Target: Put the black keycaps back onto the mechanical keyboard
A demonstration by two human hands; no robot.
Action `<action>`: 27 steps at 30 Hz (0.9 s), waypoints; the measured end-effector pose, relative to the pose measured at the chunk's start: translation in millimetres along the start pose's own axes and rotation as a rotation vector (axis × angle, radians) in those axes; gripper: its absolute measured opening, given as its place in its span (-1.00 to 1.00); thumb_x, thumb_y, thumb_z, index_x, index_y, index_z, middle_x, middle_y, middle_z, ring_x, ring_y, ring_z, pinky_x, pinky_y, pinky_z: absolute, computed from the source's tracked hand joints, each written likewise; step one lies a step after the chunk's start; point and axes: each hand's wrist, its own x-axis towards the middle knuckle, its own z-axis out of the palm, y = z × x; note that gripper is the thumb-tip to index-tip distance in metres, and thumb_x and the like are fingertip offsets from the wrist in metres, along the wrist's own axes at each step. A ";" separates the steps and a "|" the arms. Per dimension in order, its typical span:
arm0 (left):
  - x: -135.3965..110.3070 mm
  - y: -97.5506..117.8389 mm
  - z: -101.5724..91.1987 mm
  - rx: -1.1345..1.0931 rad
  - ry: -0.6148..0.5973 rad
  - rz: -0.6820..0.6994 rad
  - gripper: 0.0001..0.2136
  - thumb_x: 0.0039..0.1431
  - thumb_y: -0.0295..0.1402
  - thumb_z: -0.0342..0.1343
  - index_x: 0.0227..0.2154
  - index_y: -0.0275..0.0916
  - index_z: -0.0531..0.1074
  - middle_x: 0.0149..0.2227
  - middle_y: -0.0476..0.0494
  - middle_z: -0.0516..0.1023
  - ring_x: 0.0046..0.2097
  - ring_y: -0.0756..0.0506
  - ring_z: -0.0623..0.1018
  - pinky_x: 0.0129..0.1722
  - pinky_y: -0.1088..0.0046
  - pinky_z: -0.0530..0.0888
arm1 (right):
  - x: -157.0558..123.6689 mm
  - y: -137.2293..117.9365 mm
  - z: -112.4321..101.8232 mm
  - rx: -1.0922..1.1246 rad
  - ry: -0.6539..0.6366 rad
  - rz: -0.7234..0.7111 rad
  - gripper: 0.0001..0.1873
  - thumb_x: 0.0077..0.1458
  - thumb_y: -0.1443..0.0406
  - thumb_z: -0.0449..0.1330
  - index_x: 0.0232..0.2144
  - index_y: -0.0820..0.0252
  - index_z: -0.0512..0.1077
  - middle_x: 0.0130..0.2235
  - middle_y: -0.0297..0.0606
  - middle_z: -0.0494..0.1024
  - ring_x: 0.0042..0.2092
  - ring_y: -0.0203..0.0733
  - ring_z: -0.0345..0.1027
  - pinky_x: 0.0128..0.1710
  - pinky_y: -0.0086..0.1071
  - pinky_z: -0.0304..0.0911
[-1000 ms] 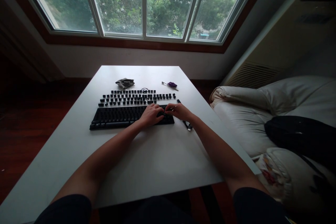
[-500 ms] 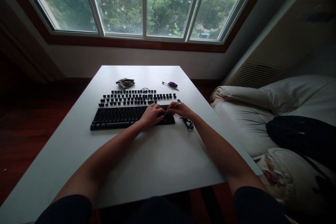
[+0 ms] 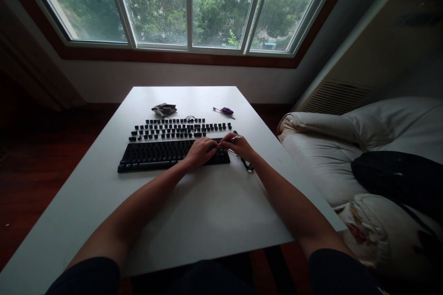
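On the white table (image 3: 194,203) lies a black keyboard (image 3: 155,154), its long side toward me. My left hand (image 3: 200,151) rests over its right part, fingers bent and drawn together; what they pinch, if anything, is hidden. Just to the right, the fingers of my right hand (image 3: 238,145) are closed on a thin shiny metal tool (image 3: 236,138), possibly a wire keycap puller. Both sets of fingertips almost meet above the keys. Behind the keyboard stand rows of loose black keycaps (image 3: 166,130).
A crumpled grey cloth (image 3: 164,109) lies at the back left. Toward the back right are a purple item (image 3: 226,110) and a thin stick. A black cable (image 3: 248,167) lies by my right wrist. A pale sofa (image 3: 311,156) with a dark bag (image 3: 391,179) borders the table.
The shiny tool shows more clearly above my right fingers, and that hand has turned slightly. My left hand stays almost in place on the keyboard.
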 end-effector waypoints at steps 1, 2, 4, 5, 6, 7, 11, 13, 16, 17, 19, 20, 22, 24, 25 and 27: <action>0.0 1.2 0.2 -0.009 0.004 -0.009 -0.79 0.28 -0.31 0.10 -0.08 -0.12 0.55 -0.10 -0.14 0.59 -0.04 -0.19 0.52 0.01 0.23 0.42 | -0.9 -0.4 1.2 -0.009 0.002 -0.001 -0.64 0.01 0.06 0.42 -0.27 0.17 0.49 -0.33 -0.22 0.64 -0.24 -0.10 0.57 -0.29 -0.26 0.51; -0.1 2.4 0.3 -0.016 0.005 -0.020 -0.78 0.28 -0.32 0.10 -0.07 -0.13 0.55 -0.10 -0.14 0.60 -0.04 -0.19 0.53 0.01 0.24 0.42 | -1.9 -0.7 2.3 -0.019 0.004 0.001 -0.63 0.00 0.06 0.42 -0.28 0.17 0.49 -0.34 -0.23 0.64 -0.25 -0.10 0.57 -0.30 -0.26 0.51; -0.7 4.8 0.0 -0.027 0.000 -0.037 -0.77 0.26 -0.34 0.10 -0.07 -0.13 0.55 -0.10 -0.13 0.61 -0.06 -0.18 0.55 0.00 0.26 0.43 | -3.5 -1.1 4.3 -0.031 0.011 0.005 -0.62 0.00 0.04 0.42 -0.27 0.16 0.49 -0.34 -0.23 0.64 -0.26 -0.10 0.57 -0.32 -0.26 0.51; -1.1 5.8 -0.4 -0.034 -0.005 -0.039 -0.77 0.25 -0.35 0.10 -0.07 -0.13 0.55 -0.11 -0.13 0.61 -0.07 -0.18 0.55 -0.02 0.27 0.44 | -4.2 -1.2 5.2 -0.032 0.015 0.005 -0.62 0.00 0.04 0.42 -0.27 0.16 0.49 -0.34 -0.23 0.64 -0.27 -0.10 0.57 -0.33 -0.27 0.51; -1.5 6.6 -0.9 -0.044 -0.011 -0.035 -0.76 0.25 -0.36 0.09 -0.06 -0.12 0.55 -0.11 -0.12 0.61 -0.09 -0.17 0.56 -0.04 0.29 0.44 | -4.8 -1.3 5.9 -0.030 0.019 0.004 -0.61 0.00 0.03 0.41 -0.27 0.16 0.48 -0.34 -0.23 0.64 -0.27 -0.11 0.57 -0.34 -0.28 0.51; -1.8 7.1 -1.4 -0.055 -0.016 -0.029 -0.75 0.25 -0.37 0.08 -0.06 -0.12 0.55 -0.11 -0.12 0.60 -0.10 -0.16 0.56 -0.06 0.31 0.45 | -5.2 -1.5 6.5 -0.026 0.023 0.002 -0.61 0.01 0.03 0.41 -0.27 0.16 0.48 -0.34 -0.24 0.64 -0.28 -0.12 0.56 -0.34 -0.28 0.51; -1.7 6.3 -1.9 -0.098 -0.003 -0.026 -0.74 0.28 -0.37 0.03 -0.06 -0.10 0.57 -0.16 -0.11 0.58 -0.16 -0.13 0.56 -0.14 0.36 0.45 | -6.1 -2.8 7.7 -0.003 0.035 -0.011 -0.62 0.04 0.02 0.39 -0.26 0.16 0.48 -0.34 -0.23 0.64 -0.26 -0.11 0.56 -0.32 -0.27 0.52; -1.3 5.1 -1.0 -0.117 0.013 -0.040 -0.75 0.28 -0.36 0.04 -0.08 -0.12 0.58 -0.20 -0.10 0.58 -0.19 -0.11 0.55 -0.16 0.38 0.45 | -6.4 -3.7 7.4 0.018 0.043 -0.011 -0.63 0.05 0.03 0.39 -0.27 0.16 0.48 -0.34 -0.23 0.64 -0.25 -0.10 0.57 -0.31 -0.27 0.51; -1.1 3.5 0.1 -0.148 0.023 -0.069 -0.74 0.26 -0.30 0.09 -0.05 -0.13 0.57 -0.22 -0.10 0.58 -0.24 -0.09 0.53 -0.20 0.38 0.45 | -7.3 -4.6 6.3 0.041 0.037 0.007 -0.64 0.06 0.05 0.39 -0.27 0.17 0.47 -0.33 -0.21 0.65 -0.24 -0.10 0.57 -0.32 -0.28 0.50; -1.1 3.0 0.0 -0.159 0.028 -0.081 -0.73 0.27 -0.27 0.10 -0.03 -0.13 0.57 -0.22 -0.10 0.58 -0.25 -0.09 0.53 -0.20 0.38 0.45 | -7.6 -4.7 5.9 0.043 0.030 0.015 -0.64 0.06 0.05 0.39 -0.26 0.18 0.47 -0.32 -0.20 0.65 -0.23 -0.10 0.58 -0.31 -0.29 0.50; -0.7 1.5 -1.1 -0.177 0.047 -0.099 -0.72 0.29 -0.25 0.08 -0.02 -0.13 0.56 -0.19 -0.10 0.60 -0.24 -0.09 0.53 -0.19 0.38 0.46 | -8.3 -4.5 5.1 0.046 0.016 0.029 -0.63 0.05 0.05 0.40 -0.26 0.19 0.46 -0.29 -0.18 0.66 -0.21 -0.09 0.58 -0.31 -0.29 0.49; -0.3 0.3 -2.1 -0.183 0.058 -0.107 -0.73 0.30 -0.26 0.07 -0.02 -0.13 0.56 -0.18 -0.10 0.60 -0.23 -0.09 0.54 -0.18 0.37 0.46 | -8.5 -4.3 4.6 0.049 0.011 0.034 -0.63 0.05 0.05 0.40 -0.26 0.19 0.46 -0.28 -0.17 0.67 -0.21 -0.09 0.58 -0.31 -0.29 0.49; 1.5 -3.4 -4.5 -0.183 0.088 -0.127 -0.75 0.31 -0.30 0.05 -0.05 -0.12 0.56 -0.15 -0.09 0.62 -0.18 -0.10 0.55 -0.15 0.37 0.46 | -8.7 -4.1 3.3 0.057 0.009 0.039 -0.62 0.05 0.05 0.40 -0.27 0.19 0.45 -0.27 -0.16 0.67 -0.21 -0.09 0.59 -0.32 -0.30 0.49; 5.0 -9.0 -7.2 -0.175 0.117 -0.166 -0.77 0.30 -0.34 0.06 -0.06 -0.11 0.55 -0.13 -0.08 0.63 -0.16 -0.11 0.57 -0.14 0.37 0.47 | -8.9 -4.3 1.0 0.066 0.016 0.037 -0.63 0.06 0.05 0.39 -0.27 0.20 0.45 -0.25 -0.15 0.67 -0.20 -0.09 0.59 -0.32 -0.30 0.49; 7.4 -12.3 -8.6 -0.165 0.129 -0.193 -0.77 0.30 -0.35 0.06 -0.05 -0.11 0.54 -0.13 -0.08 0.63 -0.16 -0.11 0.58 -0.14 0.37 0.47 | -9.0 -4.6 -0.5 0.069 0.022 0.035 -0.63 0.06 0.06 0.39 -0.27 0.20 0.45 -0.25 -0.15 0.67 -0.20 -0.09 0.59 -0.32 -0.30 0.49; 13.9 -19.3 -11.0 -0.122 0.137 -0.240 -0.75 0.28 -0.36 0.09 -0.02 -0.10 0.52 -0.14 -0.08 0.64 -0.18 -0.12 0.60 -0.14 0.37 0.47 | -9.2 -5.0 -4.3 0.072 0.042 0.030 -0.63 0.07 0.06 0.39 -0.26 0.20 0.45 -0.25 -0.16 0.67 -0.19 -0.08 0.60 -0.31 -0.30 0.49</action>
